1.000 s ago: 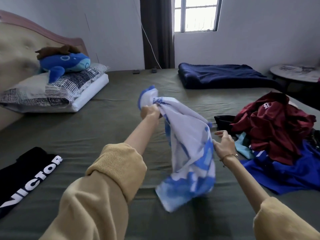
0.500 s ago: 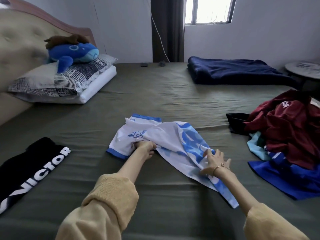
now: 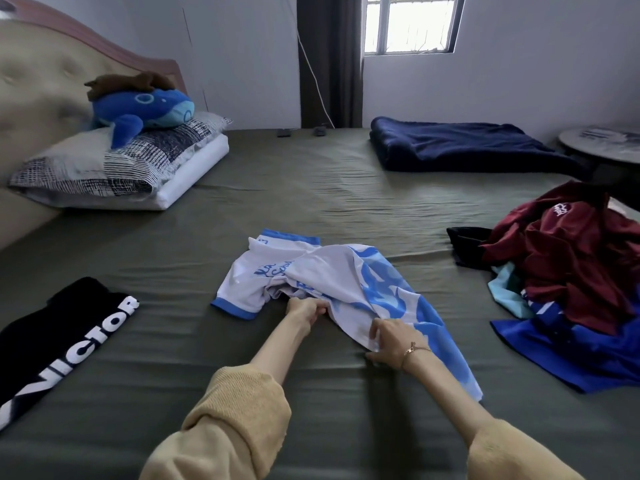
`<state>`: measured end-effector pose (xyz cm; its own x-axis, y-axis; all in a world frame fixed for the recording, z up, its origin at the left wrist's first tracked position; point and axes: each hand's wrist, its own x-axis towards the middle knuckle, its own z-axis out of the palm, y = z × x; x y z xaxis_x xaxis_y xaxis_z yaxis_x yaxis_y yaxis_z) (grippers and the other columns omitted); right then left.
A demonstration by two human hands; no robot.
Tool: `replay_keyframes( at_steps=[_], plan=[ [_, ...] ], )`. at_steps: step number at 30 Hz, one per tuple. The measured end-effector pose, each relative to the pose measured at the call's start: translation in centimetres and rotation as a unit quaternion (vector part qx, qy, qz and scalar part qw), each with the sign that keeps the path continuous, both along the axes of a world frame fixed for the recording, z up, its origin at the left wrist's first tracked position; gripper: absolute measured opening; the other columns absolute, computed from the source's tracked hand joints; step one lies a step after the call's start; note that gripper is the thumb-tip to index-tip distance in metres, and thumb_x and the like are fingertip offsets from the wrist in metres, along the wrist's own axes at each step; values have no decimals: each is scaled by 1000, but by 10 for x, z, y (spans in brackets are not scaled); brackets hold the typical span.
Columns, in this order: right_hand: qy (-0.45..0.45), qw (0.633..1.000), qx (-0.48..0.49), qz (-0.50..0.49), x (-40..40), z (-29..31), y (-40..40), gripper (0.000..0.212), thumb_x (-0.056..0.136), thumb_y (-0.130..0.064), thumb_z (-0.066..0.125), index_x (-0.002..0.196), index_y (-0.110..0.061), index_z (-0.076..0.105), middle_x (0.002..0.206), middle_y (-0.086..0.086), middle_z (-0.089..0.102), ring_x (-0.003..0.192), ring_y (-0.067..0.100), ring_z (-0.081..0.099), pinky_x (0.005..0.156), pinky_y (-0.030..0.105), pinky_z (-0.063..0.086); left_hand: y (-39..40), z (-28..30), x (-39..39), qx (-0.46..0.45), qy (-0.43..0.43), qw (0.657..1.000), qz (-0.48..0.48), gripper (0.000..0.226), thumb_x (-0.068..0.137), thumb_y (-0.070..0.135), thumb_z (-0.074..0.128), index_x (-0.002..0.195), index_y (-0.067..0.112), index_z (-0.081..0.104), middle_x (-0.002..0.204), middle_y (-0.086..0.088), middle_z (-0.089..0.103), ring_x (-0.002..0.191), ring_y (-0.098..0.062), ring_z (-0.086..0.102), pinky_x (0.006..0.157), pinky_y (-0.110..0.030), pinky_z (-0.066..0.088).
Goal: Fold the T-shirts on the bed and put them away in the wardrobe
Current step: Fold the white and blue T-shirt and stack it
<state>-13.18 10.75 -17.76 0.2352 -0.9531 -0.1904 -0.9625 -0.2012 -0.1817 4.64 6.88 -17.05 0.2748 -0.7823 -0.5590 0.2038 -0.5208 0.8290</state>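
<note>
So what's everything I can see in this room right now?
white and blue T-shirt: one, crumpled, middle of bed
black T-shirt: one, white lettering, folded, left edge
clothes pile: one heap, maroon, blue, teal and black, right
bed: one, olive sheet
pillows: two stacked, patterned over white, by headboard
plush whale: one, blue, on pillows
brown plush: one, atop whale
blanket: one, navy, far right
round table: one, pale, right
curtain: one, dark
window: one
left hand: grips shirt
right hand: pinches shirt edge
</note>
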Motion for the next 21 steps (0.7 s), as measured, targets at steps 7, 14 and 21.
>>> replay_keyframes(
  at_steps=[7, 14, 21],
  plan=[
    [33, 994, -90, -45, -1, 0, 5, 24, 92, -13, 40, 113, -13, 52, 109, 7, 62, 97, 30, 62, 73, 36, 50, 11, -4, -8, -11, -81, 997, -7, 8, 86, 9, 57, 79, 9, 60, 71, 1, 59, 59, -12, 52, 51, -23, 37],
    [-182, 964, -185, -60, -16, 32, 6, 17, 99, -18, 38, 105, -7, 49, 101, 12, 60, 86, 35, 61, 70, 36, 41, 30, 14, -16, -179, -446, 853, -202, 48, 80, 13, 66, 123, 21, 45, 122, -4, 42, 110, -22, 51, 79, -27, 43],
    [-239, 927, -270, -102, -17, 56, 23, 18, 82, -1, 54, 97, -10, 55, 97, 7, 59, 81, 33, 59, 64, 36, 45, 37, 30, -28, -199, -634, 696, -272, 31, 90, 38, 49, 111, 19, 61, 123, -3, 48, 122, -21, 38, 101, -43, 28]
  ],
)
